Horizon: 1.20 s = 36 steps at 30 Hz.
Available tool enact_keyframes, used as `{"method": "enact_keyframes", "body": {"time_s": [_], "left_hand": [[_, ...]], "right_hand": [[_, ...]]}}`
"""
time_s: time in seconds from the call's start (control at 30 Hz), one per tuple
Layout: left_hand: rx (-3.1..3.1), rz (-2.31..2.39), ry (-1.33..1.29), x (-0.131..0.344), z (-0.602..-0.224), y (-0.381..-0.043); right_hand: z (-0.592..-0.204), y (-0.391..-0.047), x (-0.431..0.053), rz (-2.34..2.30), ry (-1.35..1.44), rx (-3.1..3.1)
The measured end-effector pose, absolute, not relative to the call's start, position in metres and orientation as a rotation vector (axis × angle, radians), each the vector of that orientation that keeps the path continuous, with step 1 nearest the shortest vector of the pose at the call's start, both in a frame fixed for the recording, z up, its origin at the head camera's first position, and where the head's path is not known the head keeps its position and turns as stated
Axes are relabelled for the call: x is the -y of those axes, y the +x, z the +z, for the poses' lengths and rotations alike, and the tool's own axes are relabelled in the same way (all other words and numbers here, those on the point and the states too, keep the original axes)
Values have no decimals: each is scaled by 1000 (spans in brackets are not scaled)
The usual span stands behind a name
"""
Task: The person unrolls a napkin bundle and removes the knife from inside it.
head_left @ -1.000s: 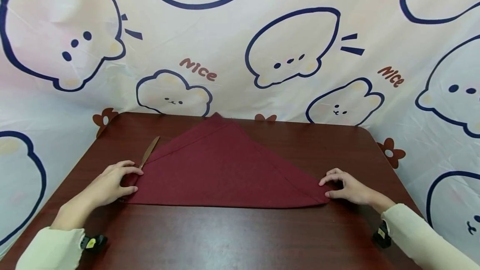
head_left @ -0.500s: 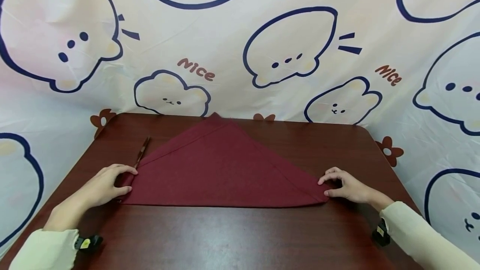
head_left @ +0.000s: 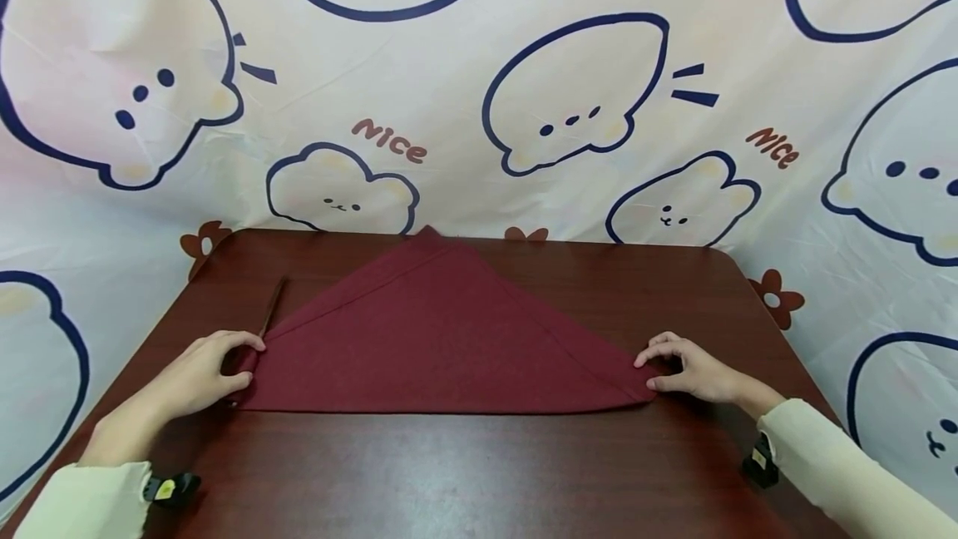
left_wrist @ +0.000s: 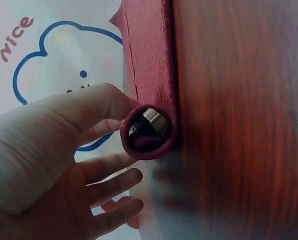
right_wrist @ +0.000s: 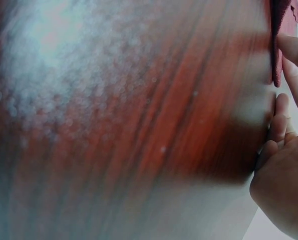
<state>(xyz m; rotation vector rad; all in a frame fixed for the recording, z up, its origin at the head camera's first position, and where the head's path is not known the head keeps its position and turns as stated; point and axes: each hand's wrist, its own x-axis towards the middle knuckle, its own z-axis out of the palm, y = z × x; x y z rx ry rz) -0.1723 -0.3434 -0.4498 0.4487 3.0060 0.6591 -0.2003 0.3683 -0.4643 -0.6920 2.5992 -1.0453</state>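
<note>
A dark red cloth napkin (head_left: 441, 339) lies as a wide triangle on the table, its point toward the back. Its left end is rolled up, and my left hand (head_left: 196, 374) grips that roll between thumb and fingers. In the left wrist view, metal cutlery ends (left_wrist: 155, 121) show inside the rolled cloth (left_wrist: 147, 154). A thin knife blade (head_left: 274, 304) sticks out of the roll's far end, seen nearly edge-on. At the opposite corner, my right hand (head_left: 692, 373) pinches the cloth tip (right_wrist: 277, 65) between thumb and index finger.
The brown wooden table (head_left: 449, 481) has rounded back corners. Behind it and at both sides hangs a pale curtain (head_left: 449, 90) printed with cartoon faces. Each wrist wears a black strap device (head_left: 172, 489) below a light sleeve.
My left hand has moved left with the roll, so more cloth lies flat. The knife blade has turned from its broad face to its edge. My right hand has kept its place.
</note>
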Motion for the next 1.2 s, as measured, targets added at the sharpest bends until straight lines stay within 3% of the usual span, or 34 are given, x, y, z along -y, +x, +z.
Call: {"method": "enact_keyframes", "body": {"time_s": [1.2], "left_hand": [[-2962, 699, 234, 361, -447, -169]], "right_hand": [[-466, -195, -367, -958, -732, -2721]]}}
